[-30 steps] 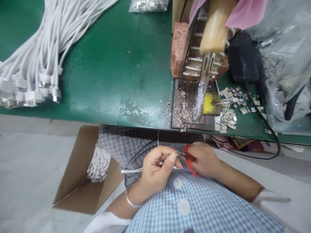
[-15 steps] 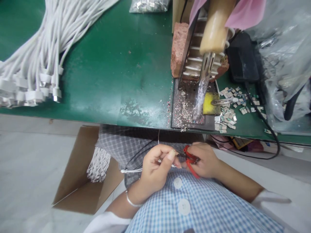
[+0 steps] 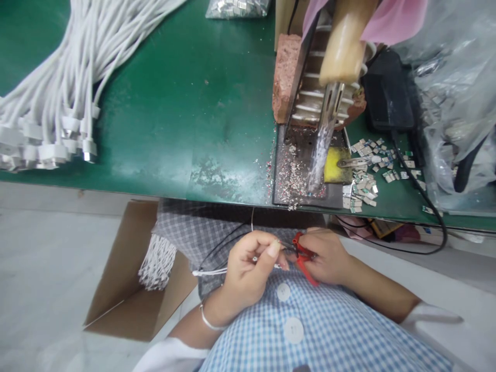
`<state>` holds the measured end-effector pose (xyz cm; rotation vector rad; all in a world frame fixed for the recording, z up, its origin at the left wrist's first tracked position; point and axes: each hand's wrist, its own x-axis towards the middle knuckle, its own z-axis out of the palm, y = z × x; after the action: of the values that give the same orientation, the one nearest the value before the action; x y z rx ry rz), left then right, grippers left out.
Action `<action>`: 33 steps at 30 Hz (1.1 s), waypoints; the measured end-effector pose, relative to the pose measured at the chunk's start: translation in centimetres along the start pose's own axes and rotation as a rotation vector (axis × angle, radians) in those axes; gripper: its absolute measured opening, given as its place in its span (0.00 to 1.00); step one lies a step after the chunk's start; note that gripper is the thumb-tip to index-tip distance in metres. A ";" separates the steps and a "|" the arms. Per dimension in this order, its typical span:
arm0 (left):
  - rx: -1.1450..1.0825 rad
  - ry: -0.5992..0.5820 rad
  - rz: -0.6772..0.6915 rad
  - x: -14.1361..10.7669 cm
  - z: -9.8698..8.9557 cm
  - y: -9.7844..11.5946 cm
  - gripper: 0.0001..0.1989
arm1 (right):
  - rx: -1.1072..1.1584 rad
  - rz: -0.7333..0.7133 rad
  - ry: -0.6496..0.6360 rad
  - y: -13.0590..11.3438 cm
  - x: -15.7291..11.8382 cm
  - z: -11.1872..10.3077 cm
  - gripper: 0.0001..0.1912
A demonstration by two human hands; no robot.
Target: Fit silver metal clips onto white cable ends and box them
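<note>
Over my lap, my left hand [image 3: 248, 266] pinches a thin white cable [image 3: 211, 272] between thumb and forefinger. The cable trails out to the left from under the palm; its tip at the fingertips is too small to make out. My right hand [image 3: 325, 257] is wrapped round a small pair of scissors or snips with red handles [image 3: 306, 261]. Their metal jaws point left and meet the tip at my left fingertips; whether the blades are closed I cannot tell.
A soldering iron [image 3: 329, 103] rests in a coiled stand above a solder-spattered plate, beside a yellow sponge [image 3: 335, 165]. Small connector boards [image 3: 362, 188] lie right of it. Bundled white cables [image 3: 77, 77] cover the green table's left. A cardboard box [image 3: 112, 268] with cables stands at left below.
The red-handled tool's jaws have shifted slightly at my left fingertips. Both hands otherwise stay in nearly the same place.
</note>
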<state>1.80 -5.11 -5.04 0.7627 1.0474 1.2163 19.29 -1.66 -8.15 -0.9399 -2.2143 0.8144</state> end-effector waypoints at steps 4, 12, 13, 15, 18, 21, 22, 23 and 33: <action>0.032 -0.022 0.042 -0.2 -0.2 -0.2 0.07 | 0.010 0.030 -0.034 -0.3 -0.1 0.0 0.19; 0.014 -0.058 0.072 -0.5 -0.6 -0.7 0.04 | 0.111 0.100 -0.083 -0.4 -0.5 0.6 0.20; 0.012 -0.059 0.069 -0.5 -0.6 -0.8 0.04 | 0.136 0.111 -0.090 -0.5 -0.5 0.6 0.20; 0.013 -0.054 0.059 -0.5 -0.7 -0.9 0.04 | 0.194 0.133 -0.106 -0.7 -0.6 0.6 0.20; 0.025 -0.037 0.059 -0.3 -0.9 -0.9 0.05 | 0.338 0.179 -0.179 -0.7 -0.7 0.3 0.21; 0.030 -0.027 0.064 -0.2 -0.9 -0.6 0.05 | 0.719 0.274 -0.443 -0.6 -0.4 -0.3 0.24; 0.027 -0.025 0.065 -0.1 -0.9 -0.6 0.06 | 0.831 0.293 -0.542 -0.5 -0.3 -0.5 0.25; 0.022 -0.022 0.064 -0.1 -0.9 -0.5 0.06 | 0.902 0.299 -0.610 -0.4 -0.1 -0.6 0.26; -0.081 -0.058 -0.031 -0.2 -1.0 -0.5 0.08 | 0.373 0.317 -0.128 -0.8 0.6 0.5 0.23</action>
<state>1.09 -5.47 -5.85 0.7126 0.9535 1.1963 18.23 -1.81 -7.76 -1.0847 -1.9396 1.4116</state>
